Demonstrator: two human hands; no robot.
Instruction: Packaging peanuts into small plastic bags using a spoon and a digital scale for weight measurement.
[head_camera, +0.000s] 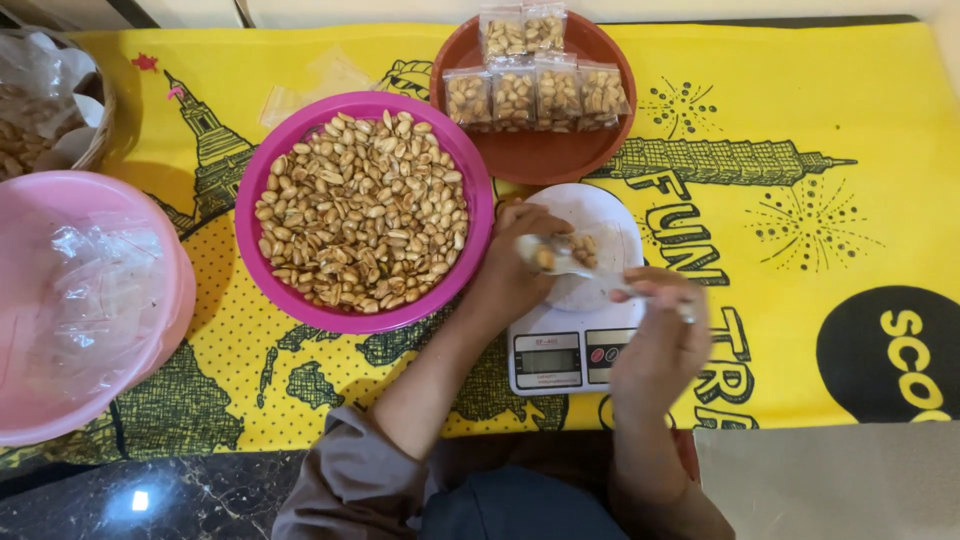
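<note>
Crowding the white scale (560, 355): magenta peanut bowl (300, 300), brown tray (540, 160), left hand (515, 265) pinching small bag (570, 252), right hand (660, 340) gripping spoon (560, 262).

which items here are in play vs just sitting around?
In play: left hand holding small clear bag over kitchen scale; right hand with spoon; magenta bowl of peanuts; brown plate of filled packets.

Lying about: pink tub; basket; yellow cloth.

Yellow printed cloth (800, 120) under magenta bowl (300, 300), brown plate (540, 160), pink tub (150, 210), white scale (570, 360).
</note>
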